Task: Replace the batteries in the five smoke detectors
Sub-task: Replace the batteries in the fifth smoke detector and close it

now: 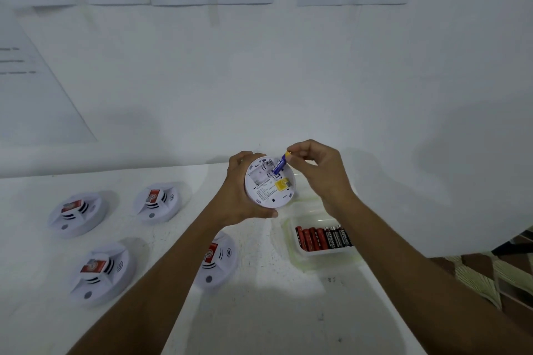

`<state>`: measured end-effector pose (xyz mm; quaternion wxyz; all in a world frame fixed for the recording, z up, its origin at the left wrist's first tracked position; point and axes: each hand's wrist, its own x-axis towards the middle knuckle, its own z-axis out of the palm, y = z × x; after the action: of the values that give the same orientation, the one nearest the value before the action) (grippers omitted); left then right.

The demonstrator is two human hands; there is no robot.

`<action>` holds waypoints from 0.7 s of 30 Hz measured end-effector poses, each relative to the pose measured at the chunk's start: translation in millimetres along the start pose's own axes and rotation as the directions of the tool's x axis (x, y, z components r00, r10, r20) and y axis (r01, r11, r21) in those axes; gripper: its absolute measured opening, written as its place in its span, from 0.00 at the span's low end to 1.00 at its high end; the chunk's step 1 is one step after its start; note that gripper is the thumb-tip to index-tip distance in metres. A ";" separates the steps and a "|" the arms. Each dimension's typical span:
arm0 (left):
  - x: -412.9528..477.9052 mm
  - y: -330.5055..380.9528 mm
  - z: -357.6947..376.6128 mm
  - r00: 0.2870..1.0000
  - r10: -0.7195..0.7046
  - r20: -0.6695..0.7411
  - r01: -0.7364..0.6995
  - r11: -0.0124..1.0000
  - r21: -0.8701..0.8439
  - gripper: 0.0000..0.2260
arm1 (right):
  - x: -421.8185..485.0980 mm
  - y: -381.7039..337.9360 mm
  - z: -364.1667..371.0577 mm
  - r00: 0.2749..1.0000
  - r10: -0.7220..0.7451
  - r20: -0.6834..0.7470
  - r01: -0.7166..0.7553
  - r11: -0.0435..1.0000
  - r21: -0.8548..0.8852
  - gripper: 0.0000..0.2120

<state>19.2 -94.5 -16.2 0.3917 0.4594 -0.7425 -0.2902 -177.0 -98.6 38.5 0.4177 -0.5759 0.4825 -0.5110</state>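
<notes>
Blue battery (279, 165), white detector (266, 196), yellow label (282, 184) illegible

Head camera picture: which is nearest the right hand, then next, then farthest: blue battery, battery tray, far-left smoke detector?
1. blue battery, pinched by the right hand.
2. battery tray, just below that hand.
3. far-left smoke detector, far off on the left.

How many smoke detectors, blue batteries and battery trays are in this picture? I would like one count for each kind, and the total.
smoke detectors: 5 (4 on the table, 1 in the left hand)
blue battery: 1, pinched by the right hand
battery tray: 1
Total: 7
</notes>
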 end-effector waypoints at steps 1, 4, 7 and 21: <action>-1.5 1.7 1.1 1.000 0.007 0.006 -0.007 1.000 0.008 0.44 | -4.3 0.9 3.8 0.999 -0.001 -0.033 0.001 1.000 0.001 0.05; -7.0 7.8 0.6 1.000 0.008 0.020 -0.008 1.000 0.012 0.43 | -14.9 3.7 12.8 0.996 -0.009 -0.092 0.007 1.000 -0.025 0.04; -10.4 11.4 -0.8 1.000 0.005 0.027 -0.005 1.000 0.024 0.42 | -25.2 8.2 20.0 0.996 -0.045 -0.077 0.038 0.996 -0.085 0.03; -19.5 19.6 -3.4 0.999 0.031 0.033 -0.030 0.999 -0.012 0.45 | -37.5 11.9 21.2 0.945 -0.324 -0.033 0.306 0.918 -0.252 0.03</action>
<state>18.5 -68.9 -5.1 0.3862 0.4408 -0.7542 -0.2962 -157.9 -64.2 17.2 0.2381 -0.6737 0.4575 -0.5293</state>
